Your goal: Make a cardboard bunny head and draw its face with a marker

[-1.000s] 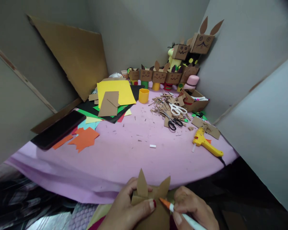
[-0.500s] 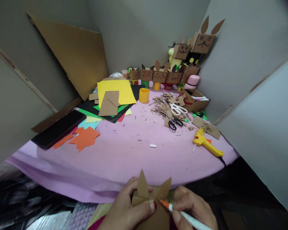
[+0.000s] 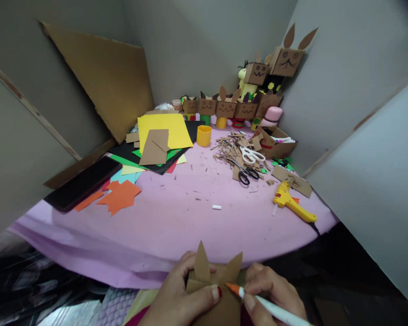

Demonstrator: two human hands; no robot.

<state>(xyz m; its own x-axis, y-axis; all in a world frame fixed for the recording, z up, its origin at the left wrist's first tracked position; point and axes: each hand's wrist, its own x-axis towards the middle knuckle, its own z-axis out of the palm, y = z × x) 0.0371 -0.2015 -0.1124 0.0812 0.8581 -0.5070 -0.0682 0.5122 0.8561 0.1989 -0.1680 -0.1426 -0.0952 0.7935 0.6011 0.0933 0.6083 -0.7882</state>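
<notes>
Low in the view, in front of the table edge, a cardboard box [image 3: 221,312] with two pointed cardboard ears is gripped by my left hand [image 3: 180,290]. The thumb presses the near side and the fingers wrap behind the left ear. My right hand [image 3: 275,292] pinches a white marker [image 3: 275,310] with an orange tip section. That tip points at the box just below the right ear and appears to touch it. The bottom of the box is cut off by the frame edge. A small white cap-like piece [image 3: 216,207] lies on the table beyond.
A yellow glue gun [image 3: 292,201] lies at the right. Black scissors [image 3: 246,174] and white scissors [image 3: 252,155] rest by cardboard scraps. Several box-headed figures [image 3: 226,108] line the back. Coloured sheets [image 3: 177,124], a phone [image 3: 85,183] and orange paper [image 3: 120,197] are at left.
The marker's back end has dipped and swung slightly right as my right hand shifts a little. My left hand and the box stay nearly still.
</notes>
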